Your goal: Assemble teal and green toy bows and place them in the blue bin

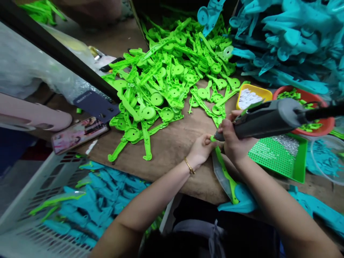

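Gripping grey power screwdriver [268, 120], right hand [233, 143] clenched round barrel, tip down on green strip part [224, 172] near table [166, 147] front edge. Beside it, left hand [200, 150] pinching part's top end, fingertips just beside tip. Risk: tip skids off, jabs fingertips; part's lower end overhangs edge, may twist. Writing: dark card [96, 105] print too blurred; phone [79, 134] shows picture only, nothing readable.

Brown wooden table [172, 150], plain and a little worn, across the middle of the view. At upper left a black bar [59, 53], slanting over the table edge, with crumpled clear plastic sheet [24, 61] behind it. At lower left, just beside the table, a white plastic crate [34, 186] with slotted walls. Soft, even light from above. Dark below the near edge; floor hidden.
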`<action>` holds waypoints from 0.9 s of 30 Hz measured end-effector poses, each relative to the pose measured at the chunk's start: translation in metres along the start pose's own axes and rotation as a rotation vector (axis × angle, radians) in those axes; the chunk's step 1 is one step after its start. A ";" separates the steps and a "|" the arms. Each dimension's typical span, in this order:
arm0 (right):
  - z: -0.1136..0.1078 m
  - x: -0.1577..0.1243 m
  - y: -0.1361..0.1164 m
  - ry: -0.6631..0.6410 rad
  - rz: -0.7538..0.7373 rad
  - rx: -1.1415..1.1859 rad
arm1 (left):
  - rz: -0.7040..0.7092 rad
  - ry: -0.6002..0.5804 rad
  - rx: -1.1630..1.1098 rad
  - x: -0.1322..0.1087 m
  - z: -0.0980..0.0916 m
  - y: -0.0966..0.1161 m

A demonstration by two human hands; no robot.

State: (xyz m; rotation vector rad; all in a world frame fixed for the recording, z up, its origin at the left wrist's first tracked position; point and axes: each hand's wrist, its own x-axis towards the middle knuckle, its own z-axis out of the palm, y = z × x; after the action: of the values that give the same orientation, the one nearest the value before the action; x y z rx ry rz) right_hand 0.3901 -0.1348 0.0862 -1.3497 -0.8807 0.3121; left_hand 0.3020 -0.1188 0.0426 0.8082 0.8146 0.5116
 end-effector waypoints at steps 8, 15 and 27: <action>-0.056 0.030 -0.023 0.373 -0.149 -0.004 | -0.017 0.101 -0.036 -0.004 0.000 0.004; -0.086 0.028 0.012 0.431 -0.112 -0.091 | -0.104 0.032 -0.089 -0.035 0.010 0.002; -0.085 0.028 0.010 0.378 -0.081 0.013 | -0.105 -0.027 -0.086 -0.059 0.025 -0.033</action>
State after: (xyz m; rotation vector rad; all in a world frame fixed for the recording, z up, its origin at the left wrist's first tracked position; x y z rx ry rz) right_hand 0.4711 -0.1745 0.0897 -1.3022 -0.6124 -0.0035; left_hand 0.2900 -0.1891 0.0525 0.6880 0.8006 0.4391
